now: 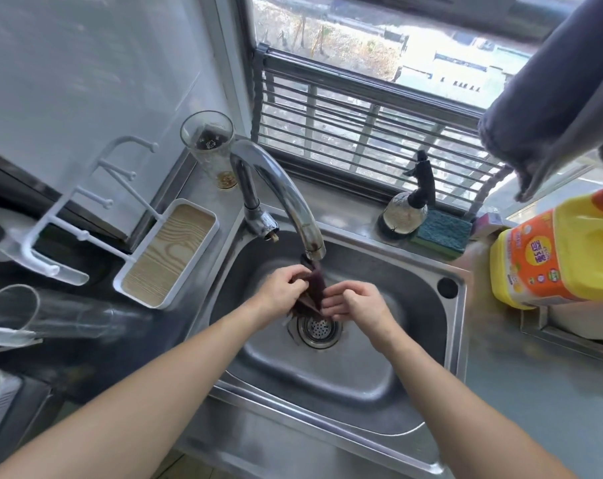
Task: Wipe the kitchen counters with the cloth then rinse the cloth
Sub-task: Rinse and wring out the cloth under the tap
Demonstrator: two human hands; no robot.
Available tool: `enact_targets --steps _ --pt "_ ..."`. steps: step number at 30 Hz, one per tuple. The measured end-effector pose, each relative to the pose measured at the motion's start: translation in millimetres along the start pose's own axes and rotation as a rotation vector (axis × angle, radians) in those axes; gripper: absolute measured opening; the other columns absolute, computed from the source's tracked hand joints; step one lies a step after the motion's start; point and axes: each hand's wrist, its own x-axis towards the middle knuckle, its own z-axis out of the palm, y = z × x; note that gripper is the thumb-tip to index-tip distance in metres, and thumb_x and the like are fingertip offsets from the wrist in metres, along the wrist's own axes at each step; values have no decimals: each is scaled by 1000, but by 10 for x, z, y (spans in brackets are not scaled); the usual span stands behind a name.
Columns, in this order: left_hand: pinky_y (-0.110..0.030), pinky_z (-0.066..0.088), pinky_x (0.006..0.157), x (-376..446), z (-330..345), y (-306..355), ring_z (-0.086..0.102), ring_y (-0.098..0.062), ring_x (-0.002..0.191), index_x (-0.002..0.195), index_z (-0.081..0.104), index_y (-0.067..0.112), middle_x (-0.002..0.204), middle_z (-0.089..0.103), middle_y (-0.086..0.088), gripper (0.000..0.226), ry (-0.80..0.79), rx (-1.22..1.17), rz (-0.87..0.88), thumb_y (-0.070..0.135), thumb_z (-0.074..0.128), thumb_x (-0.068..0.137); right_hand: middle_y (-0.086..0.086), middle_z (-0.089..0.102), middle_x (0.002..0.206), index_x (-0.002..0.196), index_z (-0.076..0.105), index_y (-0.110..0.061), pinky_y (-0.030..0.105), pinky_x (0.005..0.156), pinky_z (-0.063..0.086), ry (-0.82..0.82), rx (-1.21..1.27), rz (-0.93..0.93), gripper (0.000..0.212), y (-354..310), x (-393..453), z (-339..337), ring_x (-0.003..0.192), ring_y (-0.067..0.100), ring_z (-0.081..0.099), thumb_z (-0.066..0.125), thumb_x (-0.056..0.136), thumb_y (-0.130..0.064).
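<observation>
Over a steel sink point(455, 326), the left hand point(282, 291) pinches the upper end of a small dark cloth point(316, 285) at 12 o'clock from the drain point(319, 328), under the tap point(293, 205). The right hand point(357, 303) pinches its lower edge. It looks soft, limp, sodden and light; gripping bunched folds seems best.

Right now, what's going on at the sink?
A person is rinsing a dark cloth under the faucet, over the sink basin just above the drain strainer. The left hand pinches the upper part of the cloth near the spout; the right hand has its grip on the lower part. Whether water is running is hard to tell. A sponge and a spray bottle sit on the ledge behind the sink, a yellow detergent jug to the right.
</observation>
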Motion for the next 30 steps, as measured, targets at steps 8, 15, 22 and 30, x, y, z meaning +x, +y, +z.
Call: enact_targets --steps 8,15,22,30 --pt "-27 52 86 -87 -119 25 67 -9 90 100 77 17 94 75 6 25 -102 -39 259 12 55 88 1 47 139 139 53 -38 36 107 45 -21 -190 -86 75 238 148 -213 129 18 49 83 74 -15" --pt "-40 55 92 41 -188 -73 70 -18 90 106 72 14 97 76 -4 49 -103 -317 -286 56 72 81 8 77 117 121 72 -17 40 92 60 -98 272 -39 28 131 65 -210 107 23 73 72 93 -17" --pt "-31 54 76 -38 -75 -335 67 -22 93 127 51 9 117 68 -13 65 190 -453 -439 36 84 78 15 76 108 135 48 -12 42 77 62 -36 217 163 46 253 99 -109 84 25 76 70 95 -12" --pt "-45 40 114 -99 -78 -477 48 -23 133 139 2 55 148 42 -13 129 -148 -332 -430 35 96 52 16 73 111 124 67 -39 40 91 60 -48 177 -11 38 337 94 -110 98 26 72 66 96 -13"
